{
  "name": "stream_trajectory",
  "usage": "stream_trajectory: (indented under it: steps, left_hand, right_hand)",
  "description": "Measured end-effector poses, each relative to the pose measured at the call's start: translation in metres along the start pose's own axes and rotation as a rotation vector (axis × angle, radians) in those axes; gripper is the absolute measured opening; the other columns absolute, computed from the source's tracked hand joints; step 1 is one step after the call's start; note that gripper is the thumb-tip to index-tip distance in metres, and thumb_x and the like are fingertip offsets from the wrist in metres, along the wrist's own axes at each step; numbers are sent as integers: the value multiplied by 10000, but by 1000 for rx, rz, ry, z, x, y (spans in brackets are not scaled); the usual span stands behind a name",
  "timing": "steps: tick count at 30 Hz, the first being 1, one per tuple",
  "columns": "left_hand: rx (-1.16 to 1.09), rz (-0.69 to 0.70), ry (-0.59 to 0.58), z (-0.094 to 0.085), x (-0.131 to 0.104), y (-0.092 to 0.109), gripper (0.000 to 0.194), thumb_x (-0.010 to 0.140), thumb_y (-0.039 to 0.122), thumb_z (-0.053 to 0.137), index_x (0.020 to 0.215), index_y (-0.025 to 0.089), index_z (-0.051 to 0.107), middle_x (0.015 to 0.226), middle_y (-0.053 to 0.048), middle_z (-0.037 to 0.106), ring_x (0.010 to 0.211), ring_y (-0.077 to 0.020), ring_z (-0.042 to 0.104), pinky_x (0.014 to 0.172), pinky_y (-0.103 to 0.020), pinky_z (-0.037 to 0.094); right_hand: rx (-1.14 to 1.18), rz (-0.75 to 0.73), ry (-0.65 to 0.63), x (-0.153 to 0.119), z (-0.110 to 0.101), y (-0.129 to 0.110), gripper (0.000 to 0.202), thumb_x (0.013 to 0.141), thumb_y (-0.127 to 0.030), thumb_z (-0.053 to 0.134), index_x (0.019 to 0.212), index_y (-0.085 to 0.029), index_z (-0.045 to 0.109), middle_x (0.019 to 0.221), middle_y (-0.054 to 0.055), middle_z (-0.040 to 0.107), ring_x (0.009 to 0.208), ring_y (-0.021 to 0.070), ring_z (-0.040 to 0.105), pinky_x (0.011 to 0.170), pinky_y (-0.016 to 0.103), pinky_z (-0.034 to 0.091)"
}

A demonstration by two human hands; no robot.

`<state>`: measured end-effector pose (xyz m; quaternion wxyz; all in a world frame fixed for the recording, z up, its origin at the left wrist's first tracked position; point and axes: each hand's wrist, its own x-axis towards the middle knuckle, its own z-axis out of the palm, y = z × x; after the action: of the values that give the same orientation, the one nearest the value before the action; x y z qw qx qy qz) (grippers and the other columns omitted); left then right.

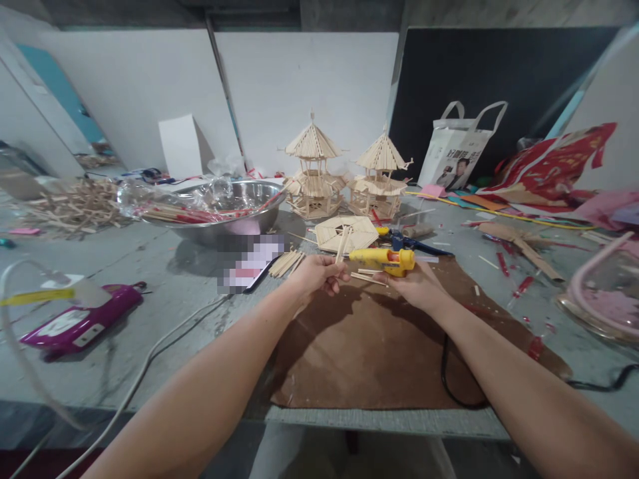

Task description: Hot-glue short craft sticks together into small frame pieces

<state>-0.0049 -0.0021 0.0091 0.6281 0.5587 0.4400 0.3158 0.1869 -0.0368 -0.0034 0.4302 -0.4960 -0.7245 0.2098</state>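
Note:
Between the fingers of my left hand are a few thin wooden sticks, raised at a slant. My right hand grips a yellow hot glue gun, its nozzle pointing left at the sticks; a clear glue stick pokes out of its back. Whether the nozzle touches the wood I cannot tell. Behind the hands lies a flat hexagonal panel of sticks. More loose sticks rest on the brown mat between my hands, and a small pile of sticks is left of them.
Two stick pagodas stand at the back. A metal bowl holds plastic-wrapped sticks. Left are a phone, a purple power strip and a white cable. Blue-handled pliers and a paper bag are right.

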Motion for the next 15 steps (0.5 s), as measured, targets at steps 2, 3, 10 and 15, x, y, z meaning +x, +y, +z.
stream_trajectory:
  steps: [2,3,10,15]
  left_hand:
    - [3,-6,1,0,0,1,145,672,233,546,664,93,509,624,-35,603,328,-33,450,299,-150,339]
    - [3,-6,1,1,-1,1,144,672,232,547,664,92,510,624,-35,602,328,-33,450,300,-149,339]
    - [9,-1,5,1,1,-1,120,693,208,521,662,91,516,604,-28,595,326,-36,451,306,-153,349]
    - [16,5,5,1,1,-2,122,682,217,536,674,96,526,590,-20,593,323,-38,451,309,-158,349]
  right_hand:
    - [15,-5,5,0,1,4,332,620,-368,570,890,-176,594,843,49,637,778,221,584,718,378,457]
    - [12,1,12,0,1,6,339,621,-378,568,894,-179,593,843,49,637,777,221,585,711,374,461]
    - [22,5,83,0,0,1,327,593,-372,590,849,-170,614,785,41,648,720,206,599,663,327,483]
    - [-31,33,123,1,-2,-3,295,580,-385,600,767,-159,632,730,43,652,676,202,599,601,302,490]
